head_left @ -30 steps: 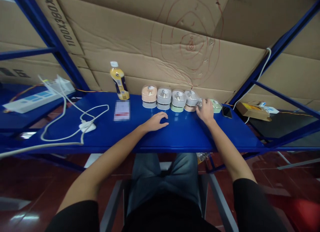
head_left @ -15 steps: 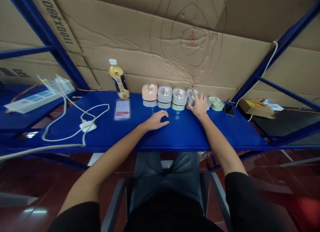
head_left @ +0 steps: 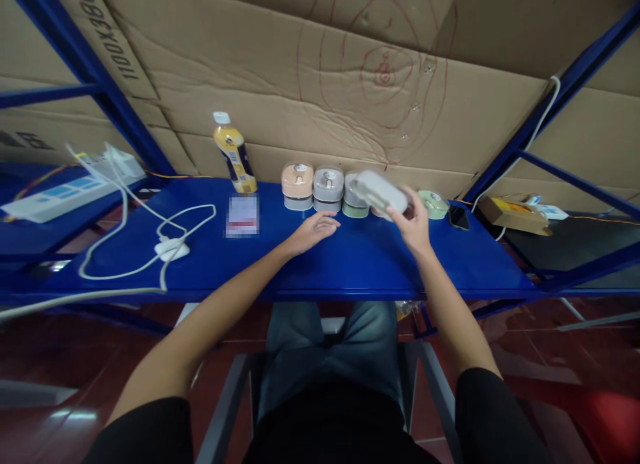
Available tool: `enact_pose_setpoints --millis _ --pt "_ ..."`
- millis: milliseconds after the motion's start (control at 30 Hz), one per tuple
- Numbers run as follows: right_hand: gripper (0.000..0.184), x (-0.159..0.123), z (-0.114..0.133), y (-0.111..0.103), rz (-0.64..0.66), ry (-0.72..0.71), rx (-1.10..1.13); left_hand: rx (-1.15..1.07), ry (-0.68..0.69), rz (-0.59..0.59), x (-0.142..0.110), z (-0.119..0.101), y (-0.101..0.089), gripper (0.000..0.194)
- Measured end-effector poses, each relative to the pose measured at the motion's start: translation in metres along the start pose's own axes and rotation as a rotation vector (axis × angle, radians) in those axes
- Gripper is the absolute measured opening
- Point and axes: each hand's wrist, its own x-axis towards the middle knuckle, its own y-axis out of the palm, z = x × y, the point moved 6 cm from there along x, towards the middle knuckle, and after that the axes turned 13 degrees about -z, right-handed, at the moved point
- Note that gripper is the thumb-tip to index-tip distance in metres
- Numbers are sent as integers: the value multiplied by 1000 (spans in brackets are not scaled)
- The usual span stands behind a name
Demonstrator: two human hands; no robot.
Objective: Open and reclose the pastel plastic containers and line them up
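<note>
My right hand (head_left: 413, 223) grips a pale grey rounded container lid (head_left: 379, 192), lifted and tilted above the row. Its underside faces away and its contents are hidden. Below it, a peach base (head_left: 379, 213) is mostly hidden by the lid and hand. To the left stand a peach-topped container (head_left: 297, 181), a grey-topped one (head_left: 329, 184) and a grey-over-green one (head_left: 351, 201). A green-lidded container (head_left: 433, 205) sits to the right of my right hand. My left hand (head_left: 314, 231) rests open on the blue shelf (head_left: 450, 264), just in front of the row and touching none of it.
A yellow-labelled plastic bottle (head_left: 234, 154) and a blurred card (head_left: 243, 216) stand left of the row. A smartphone (head_left: 459, 217) lies to the right. White cable (head_left: 173, 249) loops across the shelf's left part, near a power strip (head_left: 65, 201). Cardboard with red drawn rings forms the back.
My right hand has lifted the grey lid off the fourth container and tilted it up and to the left. My left hand has barely moved.
</note>
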Motion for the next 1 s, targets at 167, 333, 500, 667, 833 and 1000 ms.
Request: enact_pose_setpoints --millis 167,333,500,667,833,1000 --pt "75 -46 29 39 336 25 310 -288 -182 112 -4 3 3 84" --pt "75 -38 28 47 465 -85 362 -193 -135 40 -3 -2 -7 77" --pt "84 -33 12 53 572 -164 308 168 -18 -67 1 -3 -18 75" --pt "103 -38 13 74 596 -230 121 303 100 -16 -3 -6 -11 89" --pt "96 -38 21 92 581 -246 -9 371 85 14 -6 -1 -6 107" --pt "83 -29 9 75 450 -142 85 430 107 28 -7 -5 -7 118"
